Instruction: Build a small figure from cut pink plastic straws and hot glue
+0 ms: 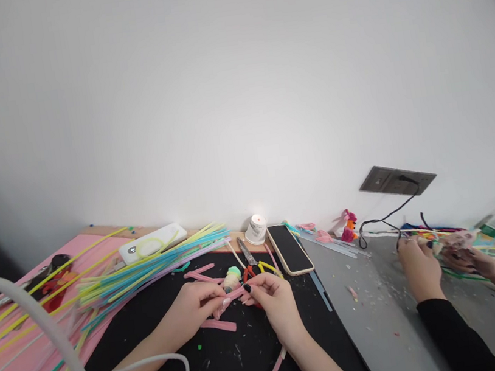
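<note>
A short pink pipe cleaner [234, 295] stretches between my two hands above the black mat. My left hand [199, 303] pinches its left end between thumb and fingers. At the other end, my right hand [270, 298] has thumb and forefinger closed on it. Just behind the fingers lies a small pale yellow and green fuzzy piece [231, 277], partly hidden. Several pink pieces lie around my left hand, among them a flat pink strip [219, 325]. Beyond my right hand rests a metal cutting tool [246, 252] with orange and yellow handles, partly covered by the hand.
Yellow, blue and purple pipe cleaners [162, 265] are heaped at left beside a white power bank [154, 243]. A paper cup [256, 228] and a phone [290, 249] stand behind. A white cable [76, 363] crosses my left forearm. At right another person's hands [420, 268] work.
</note>
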Motion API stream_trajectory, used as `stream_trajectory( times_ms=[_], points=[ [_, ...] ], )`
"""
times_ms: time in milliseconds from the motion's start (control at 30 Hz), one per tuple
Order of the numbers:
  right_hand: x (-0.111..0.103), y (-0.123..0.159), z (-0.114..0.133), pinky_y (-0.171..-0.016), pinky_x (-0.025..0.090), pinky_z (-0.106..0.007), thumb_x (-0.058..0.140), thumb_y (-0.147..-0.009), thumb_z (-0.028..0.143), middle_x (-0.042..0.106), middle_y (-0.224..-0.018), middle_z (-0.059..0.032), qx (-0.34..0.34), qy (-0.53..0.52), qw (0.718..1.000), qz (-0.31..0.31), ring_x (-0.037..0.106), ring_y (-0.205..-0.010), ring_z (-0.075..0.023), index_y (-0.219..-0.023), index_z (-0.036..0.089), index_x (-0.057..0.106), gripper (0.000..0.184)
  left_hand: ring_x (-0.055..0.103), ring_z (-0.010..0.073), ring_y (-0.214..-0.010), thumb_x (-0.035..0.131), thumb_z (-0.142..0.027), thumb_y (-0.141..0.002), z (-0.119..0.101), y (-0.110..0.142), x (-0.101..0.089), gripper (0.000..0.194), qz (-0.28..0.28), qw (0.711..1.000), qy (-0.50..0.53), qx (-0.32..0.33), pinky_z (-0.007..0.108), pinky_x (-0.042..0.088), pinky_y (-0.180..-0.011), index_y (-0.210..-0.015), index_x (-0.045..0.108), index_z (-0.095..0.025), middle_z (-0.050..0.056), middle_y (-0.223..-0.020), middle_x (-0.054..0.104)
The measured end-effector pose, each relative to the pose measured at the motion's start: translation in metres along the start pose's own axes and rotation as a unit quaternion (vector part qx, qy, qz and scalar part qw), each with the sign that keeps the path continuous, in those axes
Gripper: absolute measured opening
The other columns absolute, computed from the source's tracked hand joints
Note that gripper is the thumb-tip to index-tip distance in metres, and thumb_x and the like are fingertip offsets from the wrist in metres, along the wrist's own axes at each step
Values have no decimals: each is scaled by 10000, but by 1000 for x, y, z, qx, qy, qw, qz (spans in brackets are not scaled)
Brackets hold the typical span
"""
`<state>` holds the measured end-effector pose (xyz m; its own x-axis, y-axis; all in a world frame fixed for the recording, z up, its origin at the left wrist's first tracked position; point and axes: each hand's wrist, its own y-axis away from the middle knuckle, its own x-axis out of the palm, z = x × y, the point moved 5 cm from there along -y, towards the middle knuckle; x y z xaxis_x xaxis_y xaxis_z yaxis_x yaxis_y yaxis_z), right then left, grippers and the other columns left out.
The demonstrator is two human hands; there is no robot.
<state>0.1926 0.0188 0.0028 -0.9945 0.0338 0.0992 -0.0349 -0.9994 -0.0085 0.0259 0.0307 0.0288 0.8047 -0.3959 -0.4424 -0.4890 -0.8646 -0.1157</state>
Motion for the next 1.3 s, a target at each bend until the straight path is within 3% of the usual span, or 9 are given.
stream_trajectory(
  times_ms=[300,533,933,1100,1300],
  points=[
    [5,0,-3,-484,486,-250,670,-684,332,585,-463,38,0,35,998,46,587,-428,-141,-691,181,564,184,532,137,-534,482,-268,-805,5,0,1,261,-24,1000,5,-12,233,393,-538,-563,538,-188,-16,-557,588],
    [5,2,-1,-449,433,-218,579,-786,364,623,-566,8,-36,78,995,59,542,-417,-106,-636,176,557,241,517,130,-534,459,-237,-817,5,0,3,264,-16,1000,-13,3,227,384,-543,-558,486,-190,-22,-556,562],
    [5,0,8,-432,427,-223,634,-734,345,582,-492,28,-19,46,997,63,522,-382,-106,-635,166,576,213,451,112,-517,450,-152,-801,7,1,8,256,43,995,-82,48,207,318,-510,-548,428,-185,-38,-516,504],
    [6,-1,5,-371,402,-193,687,-677,292,574,-481,57,-3,1,998,68,493,-335,-87,-767,161,590,187,433,102,-523,451,-124,-797,10,2,12,226,48,989,-122,68,194,311,-508,-577,447,-177,-47,-545,474],
    [4,0,2,-350,366,-165,659,-726,293,570,-468,46,-11,-20,998,50,457,-321,-62,-684,153,568,172,502,110,-590,505,-192,-835,4,3,9,169,23,979,-167,115,198,368,-567,-695,596,-168,-31,-626,555]
  ],
)
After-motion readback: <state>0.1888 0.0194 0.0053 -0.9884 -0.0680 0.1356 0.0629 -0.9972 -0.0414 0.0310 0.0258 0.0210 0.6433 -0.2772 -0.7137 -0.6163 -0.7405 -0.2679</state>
